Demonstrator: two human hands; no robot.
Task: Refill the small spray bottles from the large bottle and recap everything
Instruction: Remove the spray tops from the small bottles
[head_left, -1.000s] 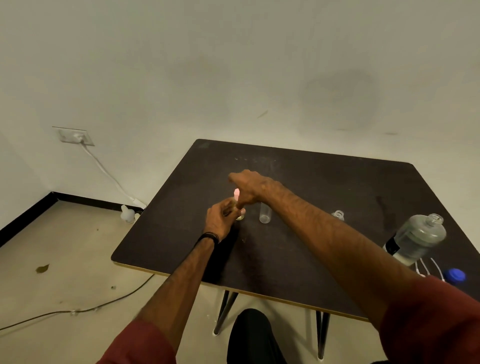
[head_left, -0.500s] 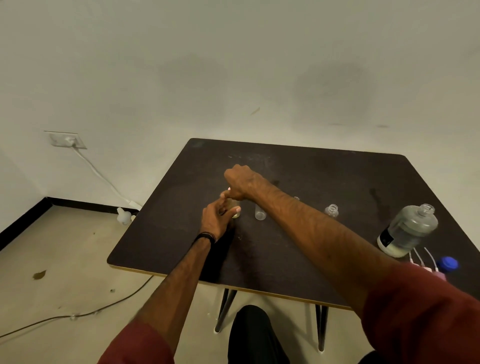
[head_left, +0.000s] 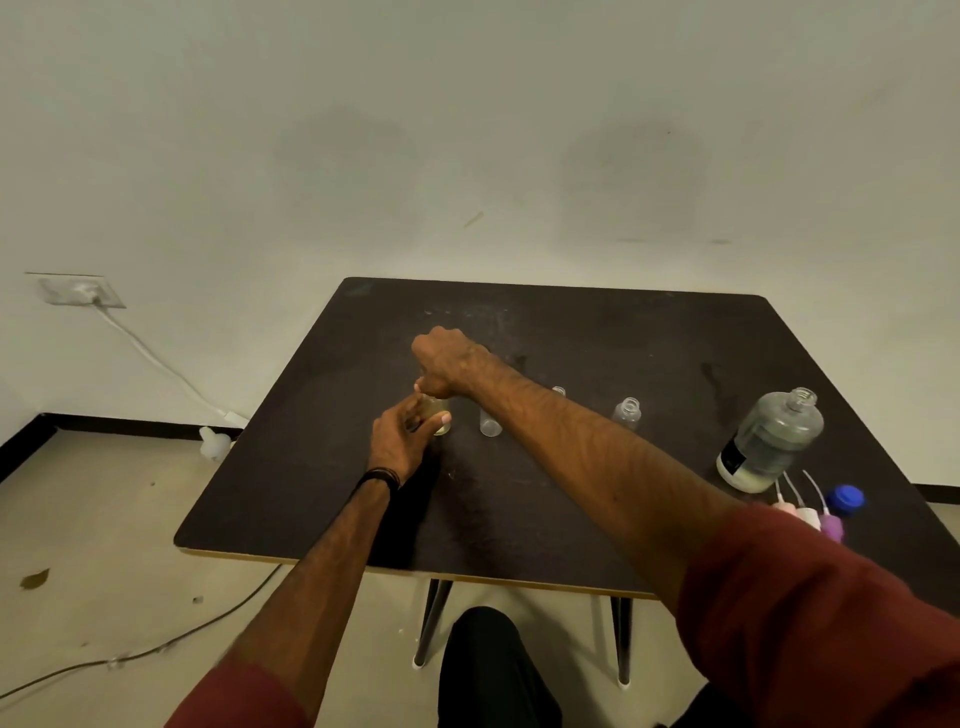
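Head view: left hand (head_left: 402, 439) grips clear cylindrical bottle (head_left: 439, 415), right hand (head_left: 448, 362) atop.

Dark table (head_left: 649, 332) w/ pale wall (head_left: 467, 130)

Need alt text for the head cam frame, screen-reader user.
At a dark square table, the left hand grips a small clear spray bottle while the right hand holds its top. Three small clear open bottles stand beside them, an uncapped large clear bottle and loose pastel spray caps farther right.
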